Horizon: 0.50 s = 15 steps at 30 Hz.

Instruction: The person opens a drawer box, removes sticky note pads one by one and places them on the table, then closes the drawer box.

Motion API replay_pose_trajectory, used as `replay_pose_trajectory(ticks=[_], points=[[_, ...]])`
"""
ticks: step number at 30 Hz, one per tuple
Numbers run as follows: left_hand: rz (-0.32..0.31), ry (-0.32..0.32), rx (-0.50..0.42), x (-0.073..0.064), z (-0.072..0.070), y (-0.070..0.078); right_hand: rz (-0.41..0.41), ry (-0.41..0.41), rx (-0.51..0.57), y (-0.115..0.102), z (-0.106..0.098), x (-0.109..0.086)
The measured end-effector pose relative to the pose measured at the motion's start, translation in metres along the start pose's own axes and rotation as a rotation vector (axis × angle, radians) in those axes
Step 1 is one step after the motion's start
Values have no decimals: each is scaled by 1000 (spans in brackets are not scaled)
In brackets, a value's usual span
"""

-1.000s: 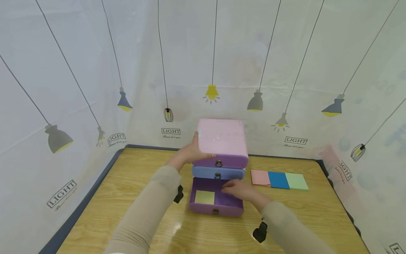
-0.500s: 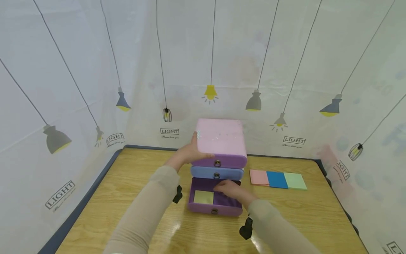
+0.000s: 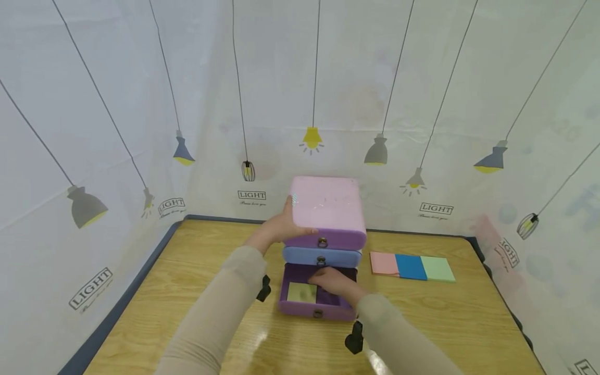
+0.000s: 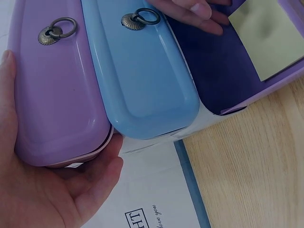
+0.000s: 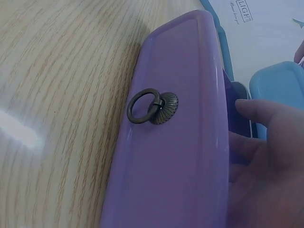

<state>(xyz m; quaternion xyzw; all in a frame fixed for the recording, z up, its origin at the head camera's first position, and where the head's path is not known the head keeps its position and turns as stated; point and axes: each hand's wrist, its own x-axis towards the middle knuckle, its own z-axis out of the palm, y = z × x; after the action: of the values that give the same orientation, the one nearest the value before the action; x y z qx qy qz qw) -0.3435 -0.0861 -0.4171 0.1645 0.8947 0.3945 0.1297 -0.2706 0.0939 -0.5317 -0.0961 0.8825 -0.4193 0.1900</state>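
Note:
A small three-tier drawer box (image 3: 328,203) with a pink top stands against the wall. My left hand (image 3: 279,226) grips its upper left side, thumb across the purple top drawer (image 4: 59,85) and fingers curled round the side. The blue middle drawer (image 3: 304,255) is closed. The bottom purple drawer (image 3: 300,311) is pulled out and holds a pale yellow sticky-note pad (image 3: 298,293) at its left. My right hand (image 3: 335,282) reaches into this drawer, fingertips right at the pad's right edge. In the right wrist view, the drawer front with its ring pull (image 5: 142,106) hides part of that hand.
Pink (image 3: 384,264), blue (image 3: 411,267) and green (image 3: 438,269) sticky-note pads lie in a row on the wooden table (image 3: 450,317), right of the box. A white sheet (image 3: 262,104) printed with hanging lamps rises behind the table and at both sides.
My right hand has moved left inside the bottom drawer, from its right part to the yellow pad's edge. The left hand keeps its grip on the box.

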Motion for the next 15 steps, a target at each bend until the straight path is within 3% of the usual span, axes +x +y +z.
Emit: replay_pose_trajectory(ticks=[15], points=[[-6, 10, 12, 0, 1, 0, 66, 30, 52, -7, 6, 2]])
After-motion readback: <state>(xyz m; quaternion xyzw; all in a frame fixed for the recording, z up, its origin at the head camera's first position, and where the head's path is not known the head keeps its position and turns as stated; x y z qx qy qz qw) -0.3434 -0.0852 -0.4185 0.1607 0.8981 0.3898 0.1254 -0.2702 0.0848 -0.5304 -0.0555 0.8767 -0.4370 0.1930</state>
